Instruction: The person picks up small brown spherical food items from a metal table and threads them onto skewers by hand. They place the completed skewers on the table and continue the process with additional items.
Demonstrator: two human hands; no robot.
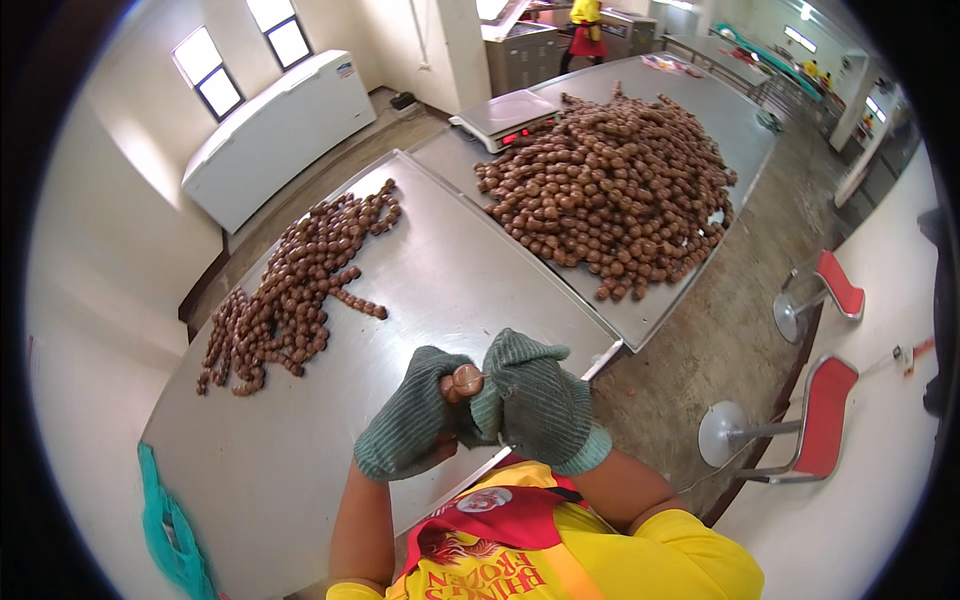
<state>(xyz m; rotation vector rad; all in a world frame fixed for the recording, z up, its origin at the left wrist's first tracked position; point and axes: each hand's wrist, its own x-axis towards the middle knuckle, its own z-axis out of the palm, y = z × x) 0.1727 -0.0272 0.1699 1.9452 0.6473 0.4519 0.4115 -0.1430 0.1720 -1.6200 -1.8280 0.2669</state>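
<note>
Both my hands wear ribbed grey-green knit gloves and meet in front of my chest, over the near edge of the steel table. My left hand is closed around short, round, brown sausage links, whose rounded ends poke out between thumb and fingers. Right beside them, my right hand is closed, its fingertips bent in toward the sausage's end. Whatever those fingers pinch is hidden by the glove. On the table's left part lies a loose heap of linked sausages, some strands trailing toward the middle.
A much larger sausage pile covers the adjoining table, beside a digital scale. A teal plastic bag hangs at the near left edge. Red chairs stand at right. Beyond are a white chest freezer and another person.
</note>
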